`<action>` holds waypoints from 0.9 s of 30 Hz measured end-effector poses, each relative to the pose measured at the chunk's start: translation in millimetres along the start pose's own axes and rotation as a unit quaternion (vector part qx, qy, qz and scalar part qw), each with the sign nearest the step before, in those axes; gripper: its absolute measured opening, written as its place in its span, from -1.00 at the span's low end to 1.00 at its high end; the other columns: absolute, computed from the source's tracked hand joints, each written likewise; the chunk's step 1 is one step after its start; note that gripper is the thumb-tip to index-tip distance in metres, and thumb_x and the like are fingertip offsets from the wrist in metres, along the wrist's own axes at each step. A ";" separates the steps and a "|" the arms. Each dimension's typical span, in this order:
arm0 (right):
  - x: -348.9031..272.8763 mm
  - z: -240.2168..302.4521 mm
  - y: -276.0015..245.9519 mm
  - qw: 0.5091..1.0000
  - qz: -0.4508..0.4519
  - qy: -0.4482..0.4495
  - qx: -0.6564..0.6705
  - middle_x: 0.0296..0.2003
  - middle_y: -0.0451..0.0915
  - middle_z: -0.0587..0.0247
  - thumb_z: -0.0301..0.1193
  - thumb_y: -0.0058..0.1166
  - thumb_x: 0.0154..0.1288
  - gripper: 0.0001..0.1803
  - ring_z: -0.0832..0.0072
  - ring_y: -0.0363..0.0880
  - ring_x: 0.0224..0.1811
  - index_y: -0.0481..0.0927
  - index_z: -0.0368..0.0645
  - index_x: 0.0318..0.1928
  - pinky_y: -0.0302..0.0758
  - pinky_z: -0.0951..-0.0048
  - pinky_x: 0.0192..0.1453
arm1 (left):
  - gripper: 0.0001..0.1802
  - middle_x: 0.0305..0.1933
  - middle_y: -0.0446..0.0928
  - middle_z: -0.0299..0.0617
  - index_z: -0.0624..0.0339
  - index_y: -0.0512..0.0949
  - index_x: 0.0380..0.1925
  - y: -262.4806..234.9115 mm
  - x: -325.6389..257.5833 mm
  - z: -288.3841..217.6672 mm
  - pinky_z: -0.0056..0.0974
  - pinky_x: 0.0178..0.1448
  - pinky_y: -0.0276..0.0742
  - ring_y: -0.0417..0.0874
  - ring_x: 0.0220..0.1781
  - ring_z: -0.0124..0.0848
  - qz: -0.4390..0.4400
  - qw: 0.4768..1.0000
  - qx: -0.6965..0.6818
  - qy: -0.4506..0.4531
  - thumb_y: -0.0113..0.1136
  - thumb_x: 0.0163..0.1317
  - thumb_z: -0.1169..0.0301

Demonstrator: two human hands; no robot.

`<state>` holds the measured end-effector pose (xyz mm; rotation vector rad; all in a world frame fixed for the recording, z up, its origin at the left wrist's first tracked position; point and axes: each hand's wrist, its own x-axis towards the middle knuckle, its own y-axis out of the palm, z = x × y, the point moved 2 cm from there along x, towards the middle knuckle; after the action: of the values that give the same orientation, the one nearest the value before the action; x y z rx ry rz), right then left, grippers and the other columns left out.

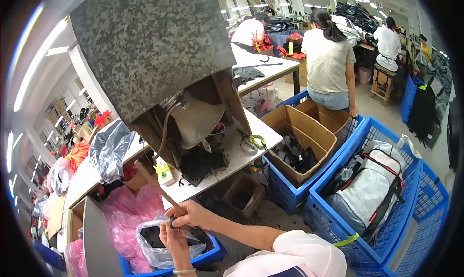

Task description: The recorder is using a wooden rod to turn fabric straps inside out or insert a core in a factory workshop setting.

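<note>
Over the blue crate (216,253), L hand (175,243) & R hand (191,214) pinch 1 dark pc (172,223), prob. unfinished; no. left unclear.

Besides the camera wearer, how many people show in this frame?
4 visible: a person in beige by the cardboard boxes, a bending person in white farther left, a white-topped person at a wooden stool, a person in yellow far right. Others may be hidden.

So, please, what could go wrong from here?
The small dark piece might slip from the fingers and be hard to find among the black items in the plastic bag. The black heap lies near the edge of the white table, so bits might fall.
</note>
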<state>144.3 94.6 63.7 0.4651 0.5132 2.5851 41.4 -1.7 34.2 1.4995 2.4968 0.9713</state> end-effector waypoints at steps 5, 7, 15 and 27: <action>-5.0 -9.2 -11.7 0.997 -0.028 0.023 0.072 -0.53 0.52 0.36 -0.60 0.19 0.07 -0.70 0.74 0.30 -0.64 0.56 -0.38 -0.12 0.14 0.69 -0.61 | -0.80 -0.42 0.53 -0.21 0.35 0.46 -0.20 16.2 0.7 -10.0 -0.46 -0.44 0.47 0.56 -0.50 -0.48 -0.023 0.986 0.161 0.047 0.06 0.29 0.41; -2.6 -15.5 -14.7 0.987 -0.072 0.000 0.140 -0.53 0.52 0.38 -0.59 0.19 0.10 -0.74 0.76 0.29 -0.66 0.58 -0.36 -0.14 0.11 0.70 -0.65 | -0.75 -0.40 0.57 -0.14 0.43 0.50 -0.19 12.1 4.2 -10.5 -0.43 -0.44 0.49 0.59 -0.49 -0.43 0.007 0.978 0.210 0.013 0.06 0.29 0.41; -7.7 -23.5 -31.0 0.992 -0.029 0.049 0.116 -0.58 0.48 0.47 -0.49 0.14 0.20 -0.80 0.79 0.21 -0.73 0.60 -0.25 -0.15 0.02 0.69 -0.72 | -0.73 -0.63 0.47 -0.23 0.36 0.51 -0.47 5.2 15.2 -0.7 -0.44 -0.53 0.36 0.48 -0.62 -0.52 -0.020 0.858 0.496 0.135 -0.04 0.34 0.41; -7.6 7.6 -24.1 0.996 -0.067 -0.044 -0.049 -0.56 0.40 0.52 -0.53 0.12 0.22 -0.72 0.79 0.22 -0.62 0.54 -0.27 -0.04 0.14 0.71 -0.57 | -0.76 -0.49 0.56 -0.16 0.43 0.50 -0.22 33.5 10.0 -3.7 -0.43 -0.46 0.52 0.61 -0.49 -0.44 0.012 0.954 0.298 0.015 0.04 0.30 0.40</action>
<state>162.7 112.8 58.3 0.4906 0.3719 2.4370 60.6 15.5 58.0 1.6487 2.9602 0.2311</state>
